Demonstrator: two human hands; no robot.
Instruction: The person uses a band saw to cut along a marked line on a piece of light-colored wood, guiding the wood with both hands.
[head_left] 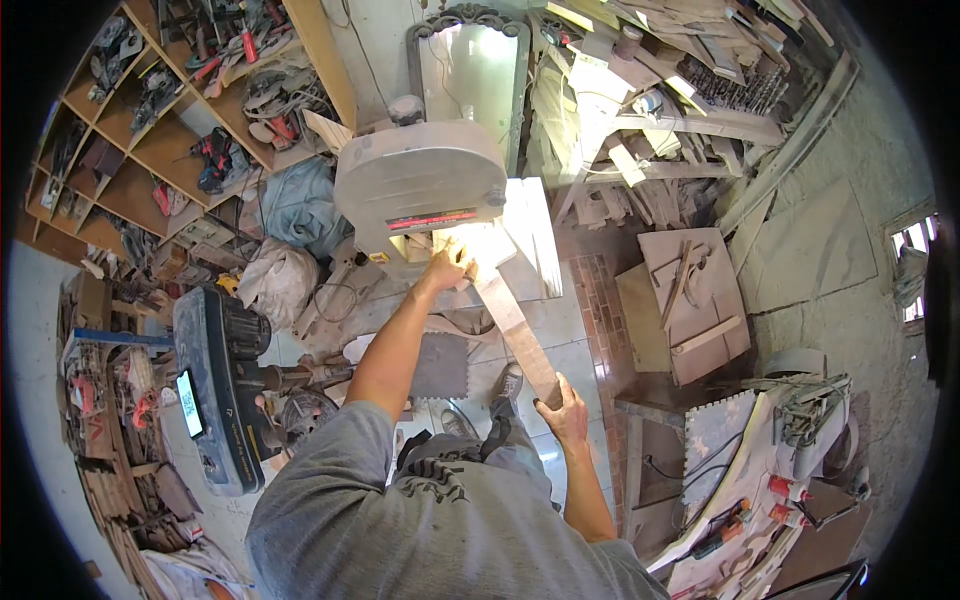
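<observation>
A long, narrow wooden board (518, 335) slants from the lit table of a grey band saw (420, 175) back toward my right side. My right hand (568, 412) is wrapped round the board's near end. Up by the saw, my left hand (450, 266) is closed at the board's far end, its fingers bent close beneath the saw's upper housing. Bright lamp light washes out that spot, and the blade itself cannot be made out.
A drill press (222, 390) stands at my left, below wooden tool shelves (130, 120). On the right are a stand with a panel and wood strips (695, 300) and a cluttered workbench (740, 500). Scrap wood (690, 60) is heaped at the back right, beside a framed mirror (470, 85).
</observation>
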